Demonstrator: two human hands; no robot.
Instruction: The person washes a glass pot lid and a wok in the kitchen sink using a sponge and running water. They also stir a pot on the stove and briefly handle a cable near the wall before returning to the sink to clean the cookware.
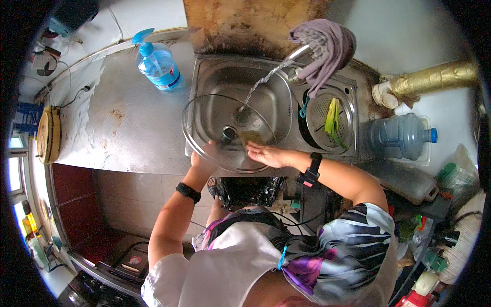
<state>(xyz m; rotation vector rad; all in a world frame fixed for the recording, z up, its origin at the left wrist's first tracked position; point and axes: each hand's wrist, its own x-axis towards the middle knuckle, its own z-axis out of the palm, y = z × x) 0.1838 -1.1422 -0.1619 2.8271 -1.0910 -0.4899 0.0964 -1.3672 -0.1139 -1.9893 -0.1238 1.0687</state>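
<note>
A clear glass pot lid [187, 128] with a thin metal rim is tilted over the near part of the steel sink [282, 119]. My left hand [204, 159] grips its near left edge, partly seen through the glass. At the lid's centre sits a dark round fitting [229, 132] with a bright ring. My right hand [266, 154] is at the lid's near right side, its fingers against a blurred yellowish-brown scrubbing pad [251, 138] on the glass. From the faucet [300, 52], a stream of water [264, 79] falls into the sink behind the glass.
A purple-grey cloth [330, 46] drapes over the faucet. Green leaf stalks [333, 121] lie in the round drainer basin [320, 107]. A blue pump bottle [159, 69] stands on the metal counter [126, 115]. To the right lies a large water jug [401, 136]; a black plastic bag [249, 192] hangs below the counter edge.
</note>
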